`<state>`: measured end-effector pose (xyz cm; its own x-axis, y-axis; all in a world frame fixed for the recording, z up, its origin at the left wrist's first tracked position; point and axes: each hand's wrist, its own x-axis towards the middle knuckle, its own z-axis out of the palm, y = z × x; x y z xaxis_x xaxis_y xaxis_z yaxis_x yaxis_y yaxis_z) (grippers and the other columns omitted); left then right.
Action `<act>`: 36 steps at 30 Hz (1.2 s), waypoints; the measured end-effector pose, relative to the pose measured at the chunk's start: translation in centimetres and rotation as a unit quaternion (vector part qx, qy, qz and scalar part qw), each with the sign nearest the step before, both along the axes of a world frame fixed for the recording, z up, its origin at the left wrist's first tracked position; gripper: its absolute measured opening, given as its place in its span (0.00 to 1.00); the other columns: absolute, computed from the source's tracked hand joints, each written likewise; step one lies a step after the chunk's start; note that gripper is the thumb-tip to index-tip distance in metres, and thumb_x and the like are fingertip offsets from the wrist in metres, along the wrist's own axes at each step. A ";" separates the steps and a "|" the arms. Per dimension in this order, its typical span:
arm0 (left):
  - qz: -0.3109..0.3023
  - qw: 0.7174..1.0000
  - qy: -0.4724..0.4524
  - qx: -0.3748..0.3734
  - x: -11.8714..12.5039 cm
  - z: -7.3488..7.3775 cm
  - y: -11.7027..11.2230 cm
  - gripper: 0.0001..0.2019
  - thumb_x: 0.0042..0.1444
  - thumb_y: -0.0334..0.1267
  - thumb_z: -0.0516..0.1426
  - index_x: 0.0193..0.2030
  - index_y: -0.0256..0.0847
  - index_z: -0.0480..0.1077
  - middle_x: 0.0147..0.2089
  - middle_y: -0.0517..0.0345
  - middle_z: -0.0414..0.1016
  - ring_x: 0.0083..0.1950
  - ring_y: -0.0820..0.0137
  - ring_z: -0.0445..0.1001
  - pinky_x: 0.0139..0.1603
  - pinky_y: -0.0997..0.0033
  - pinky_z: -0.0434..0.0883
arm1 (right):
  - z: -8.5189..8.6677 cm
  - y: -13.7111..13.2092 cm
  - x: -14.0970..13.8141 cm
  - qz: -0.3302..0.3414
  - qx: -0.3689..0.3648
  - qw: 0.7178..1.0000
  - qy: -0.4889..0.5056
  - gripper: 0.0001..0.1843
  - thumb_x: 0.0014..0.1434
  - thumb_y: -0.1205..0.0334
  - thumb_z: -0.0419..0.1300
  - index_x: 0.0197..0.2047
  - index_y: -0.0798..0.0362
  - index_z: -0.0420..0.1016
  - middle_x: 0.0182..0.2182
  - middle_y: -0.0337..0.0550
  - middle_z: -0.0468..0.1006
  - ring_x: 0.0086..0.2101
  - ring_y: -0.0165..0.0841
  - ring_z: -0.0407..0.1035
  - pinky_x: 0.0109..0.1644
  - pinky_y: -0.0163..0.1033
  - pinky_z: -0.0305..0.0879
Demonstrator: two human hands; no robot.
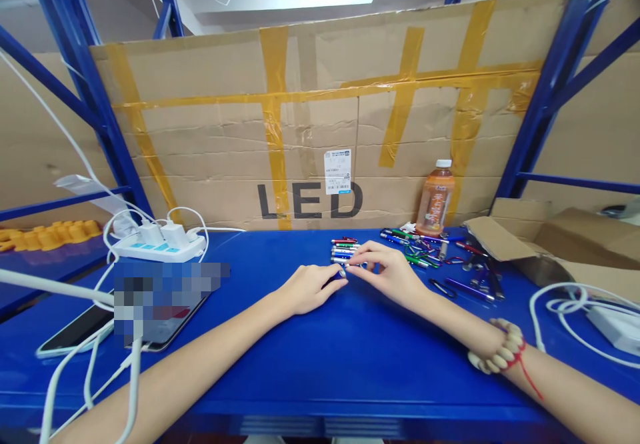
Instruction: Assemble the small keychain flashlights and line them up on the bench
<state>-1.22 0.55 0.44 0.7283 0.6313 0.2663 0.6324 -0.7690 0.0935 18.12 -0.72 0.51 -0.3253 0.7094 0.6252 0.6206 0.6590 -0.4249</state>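
- we face a tall, taped cardboard sheet (220, 144) at twelve o'clock, beyond the worktop's far edge.
- our blue worktop (320, 364) lies below it; we read the clock from its middle.
- at two o'clock we see an open cardboard box (503, 236).
- just inside that box we have a loose heap (418, 261) of slim metal tubes and clips.
- at ten o'clock sits our white power strip (150, 252).
- our right hand (393, 276), at one o'clock, and left hand (311, 289), near twelve, bring their fingers close together; we cannot tell whether either grips anything.
- just past our fingertips, near twelve, lies a short row of coloured tubes (343, 253).
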 end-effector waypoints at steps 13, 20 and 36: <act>0.004 1.000 0.002 0.003 -0.1 -0.4 0.4 0.16 0.62 0.46 0.41 0.46 0.42 0.63 0.40 0.55 0.75 0.37 0.65 0.74 0.36 0.70 0.67 | 0.2 -0.6 0.0 0.099 0.006 0.991 -0.087 0.15 0.57 0.52 0.53 0.39 0.49 0.77 0.43 0.45 0.71 0.36 0.30 0.68 0.40 0.35 0.64; 0.028 0.999 0.012 -0.017 0.2 0.1 0.1 0.15 0.63 0.46 0.39 0.46 0.45 0.62 0.39 0.58 0.75 0.38 0.64 0.74 0.36 0.68 0.66 | 2.5 0.8 4.2 -0.063 -0.050 0.976 -0.202 0.26 0.45 0.40 0.59 0.43 0.47 0.74 0.42 0.41 0.71 0.28 0.28 0.67 0.33 0.34 0.62; 0.038 0.999 -0.019 -0.006 0.0 -0.1 0.0 0.13 0.62 0.47 0.40 0.46 0.44 0.57 0.34 0.60 0.73 0.33 0.65 0.73 0.34 0.70 0.65 | 0.6 3.2 5.8 -0.090 -0.252 0.954 -0.133 0.18 0.43 0.59 0.63 0.37 0.59 0.75 0.29 0.45 0.76 0.24 0.30 0.69 0.21 0.30 0.62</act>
<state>-1.17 0.59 0.35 0.6669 0.6881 0.2861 0.6852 -0.7171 0.1275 23.90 2.47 1.12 -0.2686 0.9578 0.1026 0.8345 0.2846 -0.4718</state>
